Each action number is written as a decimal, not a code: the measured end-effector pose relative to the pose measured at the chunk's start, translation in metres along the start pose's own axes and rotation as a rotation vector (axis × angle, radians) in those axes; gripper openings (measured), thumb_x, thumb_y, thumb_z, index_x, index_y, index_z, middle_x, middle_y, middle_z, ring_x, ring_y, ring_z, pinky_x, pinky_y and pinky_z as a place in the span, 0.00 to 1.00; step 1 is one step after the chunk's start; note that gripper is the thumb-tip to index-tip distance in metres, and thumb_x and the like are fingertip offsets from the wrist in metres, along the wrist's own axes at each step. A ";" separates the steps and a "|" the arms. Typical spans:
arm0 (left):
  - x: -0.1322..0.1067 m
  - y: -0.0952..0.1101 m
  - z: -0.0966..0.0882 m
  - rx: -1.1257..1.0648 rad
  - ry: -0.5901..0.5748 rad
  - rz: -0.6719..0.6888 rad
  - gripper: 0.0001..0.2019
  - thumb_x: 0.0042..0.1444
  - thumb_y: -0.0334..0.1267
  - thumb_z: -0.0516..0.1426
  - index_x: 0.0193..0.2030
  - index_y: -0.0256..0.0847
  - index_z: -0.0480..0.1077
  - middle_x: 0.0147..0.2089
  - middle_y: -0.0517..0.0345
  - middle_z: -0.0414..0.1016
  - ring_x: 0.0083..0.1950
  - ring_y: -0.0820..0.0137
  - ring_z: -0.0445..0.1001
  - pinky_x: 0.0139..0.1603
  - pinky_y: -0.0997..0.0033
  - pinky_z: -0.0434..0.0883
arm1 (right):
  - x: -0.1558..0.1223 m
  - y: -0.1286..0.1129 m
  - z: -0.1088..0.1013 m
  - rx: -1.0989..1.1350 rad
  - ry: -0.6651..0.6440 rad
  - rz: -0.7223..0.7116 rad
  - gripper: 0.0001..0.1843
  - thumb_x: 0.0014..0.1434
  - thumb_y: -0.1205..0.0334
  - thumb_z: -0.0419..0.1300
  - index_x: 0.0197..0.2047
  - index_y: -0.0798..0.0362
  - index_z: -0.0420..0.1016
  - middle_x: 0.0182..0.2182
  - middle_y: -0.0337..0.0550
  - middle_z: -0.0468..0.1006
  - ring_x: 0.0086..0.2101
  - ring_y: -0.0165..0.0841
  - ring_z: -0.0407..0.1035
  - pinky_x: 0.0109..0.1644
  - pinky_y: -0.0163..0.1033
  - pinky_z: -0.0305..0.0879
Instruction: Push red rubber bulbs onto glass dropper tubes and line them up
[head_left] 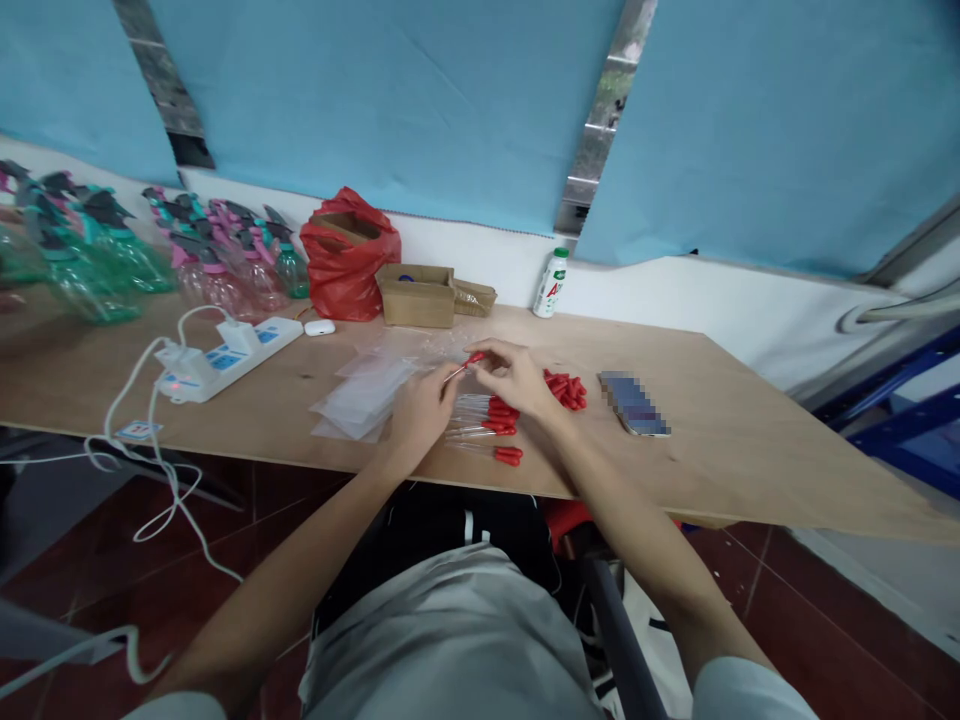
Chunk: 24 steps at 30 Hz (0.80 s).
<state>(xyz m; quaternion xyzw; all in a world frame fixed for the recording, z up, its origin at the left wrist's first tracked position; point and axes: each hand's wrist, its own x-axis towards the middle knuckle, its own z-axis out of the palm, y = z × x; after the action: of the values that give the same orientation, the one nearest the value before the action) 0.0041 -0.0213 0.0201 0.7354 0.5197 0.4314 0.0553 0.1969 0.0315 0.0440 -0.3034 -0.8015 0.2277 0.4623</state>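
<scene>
My left hand (420,410) pinches the thin glass tube of a dropper (459,370) above the wooden table (750,440). My right hand (510,378) is closed on the red rubber bulb (475,358) at the tube's other end. Several finished droppers with red bulbs (495,425) lie side by side just under my hands. A small heap of loose red bulbs (566,390) sits right of my right hand. Clear plastic bags (367,395) are stacked left of my left hand.
A phone (634,405) lies right of the bulbs. A white power strip (225,360) with cables, an earbud case (319,327), a red plastic bag (349,255), a cardboard box (416,295), a small white bottle (550,283) and several spray bottles (112,250) stand along the back.
</scene>
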 end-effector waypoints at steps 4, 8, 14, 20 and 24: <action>-0.001 0.000 0.004 0.040 -0.040 -0.020 0.14 0.73 0.42 0.53 0.52 0.46 0.80 0.37 0.51 0.82 0.37 0.60 0.77 0.41 0.66 0.65 | -0.001 0.002 0.001 -0.112 -0.036 -0.116 0.10 0.64 0.60 0.65 0.46 0.51 0.85 0.46 0.48 0.83 0.39 0.35 0.78 0.46 0.41 0.75; -0.001 -0.003 0.007 0.057 -0.062 0.007 0.15 0.73 0.41 0.52 0.54 0.46 0.80 0.42 0.49 0.84 0.42 0.58 0.79 0.44 0.64 0.67 | -0.001 0.003 0.006 -0.151 -0.042 -0.139 0.09 0.60 0.66 0.64 0.41 0.52 0.85 0.43 0.48 0.84 0.39 0.36 0.78 0.48 0.42 0.76; -0.002 0.002 0.008 0.054 -0.063 0.019 0.16 0.73 0.40 0.52 0.56 0.45 0.81 0.43 0.48 0.84 0.43 0.58 0.80 0.46 0.64 0.69 | 0.001 0.003 0.004 -0.262 -0.029 -0.152 0.16 0.59 0.76 0.57 0.38 0.52 0.85 0.38 0.46 0.85 0.40 0.38 0.80 0.52 0.43 0.74; -0.001 -0.003 0.010 0.045 -0.011 -0.001 0.16 0.73 0.41 0.52 0.54 0.45 0.82 0.42 0.48 0.85 0.41 0.58 0.80 0.46 0.62 0.69 | 0.000 0.005 0.000 -0.162 -0.071 -0.167 0.14 0.62 0.71 0.60 0.46 0.51 0.85 0.46 0.47 0.85 0.44 0.38 0.79 0.54 0.44 0.75; 0.001 -0.005 0.008 0.021 -0.038 0.000 0.16 0.72 0.40 0.53 0.52 0.43 0.82 0.39 0.49 0.84 0.37 0.60 0.78 0.43 0.64 0.68 | -0.001 0.008 0.005 -0.080 -0.080 -0.137 0.11 0.61 0.66 0.64 0.46 0.53 0.85 0.46 0.48 0.84 0.39 0.35 0.79 0.49 0.42 0.78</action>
<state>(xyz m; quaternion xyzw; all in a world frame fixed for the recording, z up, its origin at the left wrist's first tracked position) 0.0061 -0.0154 0.0131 0.7442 0.5229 0.4116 0.0574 0.1951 0.0361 0.0363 -0.2568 -0.8467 0.1750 0.4318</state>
